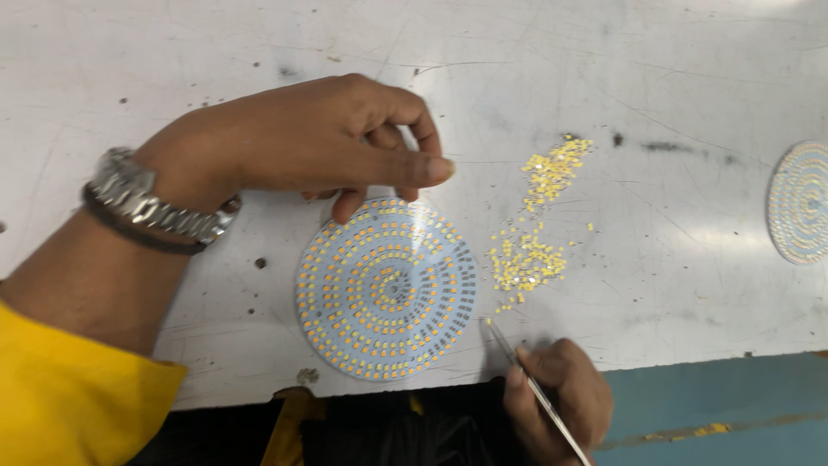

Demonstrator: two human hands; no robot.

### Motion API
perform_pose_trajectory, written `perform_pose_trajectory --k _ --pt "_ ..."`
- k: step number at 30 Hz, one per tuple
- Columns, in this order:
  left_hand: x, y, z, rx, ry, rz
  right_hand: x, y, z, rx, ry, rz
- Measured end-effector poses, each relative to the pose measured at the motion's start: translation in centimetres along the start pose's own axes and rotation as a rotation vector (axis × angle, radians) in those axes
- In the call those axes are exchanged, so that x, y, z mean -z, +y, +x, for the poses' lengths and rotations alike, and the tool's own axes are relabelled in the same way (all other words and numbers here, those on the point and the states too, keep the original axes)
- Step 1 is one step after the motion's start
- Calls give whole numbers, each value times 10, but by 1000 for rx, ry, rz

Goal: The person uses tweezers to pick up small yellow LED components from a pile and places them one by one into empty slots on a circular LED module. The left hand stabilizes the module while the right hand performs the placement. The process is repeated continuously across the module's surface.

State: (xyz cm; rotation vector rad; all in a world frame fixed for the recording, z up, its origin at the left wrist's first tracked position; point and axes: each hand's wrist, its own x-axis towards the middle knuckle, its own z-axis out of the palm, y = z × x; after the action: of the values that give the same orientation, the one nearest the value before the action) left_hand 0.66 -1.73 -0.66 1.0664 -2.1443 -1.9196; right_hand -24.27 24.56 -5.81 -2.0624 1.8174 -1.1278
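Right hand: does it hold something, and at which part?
The right hand holds thin metal tweezers, pinched around the middle of the shaft; the tips point toward the round LED board.

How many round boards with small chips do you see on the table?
2. One round board lies in the middle under the left hand; a second round board is at the right edge, partly cut off. Others may lie outside the view.

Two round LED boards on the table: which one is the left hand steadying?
The full round LED board at centre, under the left hand. The other board lies untouched, cropped by the right edge.
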Motion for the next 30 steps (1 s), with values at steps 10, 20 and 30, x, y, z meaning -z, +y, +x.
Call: perform_pose_trajectory --k 10,20,30 --pt "-2 -2 0 -4 47 77 -18 -19 -7 99 -86 123" --pt "-2 -4 1 -16 49 76 -22 -25 0 128 -87 81" --pt "1 1 1 14 -5 4 0 -2 2 -101 20 -13"
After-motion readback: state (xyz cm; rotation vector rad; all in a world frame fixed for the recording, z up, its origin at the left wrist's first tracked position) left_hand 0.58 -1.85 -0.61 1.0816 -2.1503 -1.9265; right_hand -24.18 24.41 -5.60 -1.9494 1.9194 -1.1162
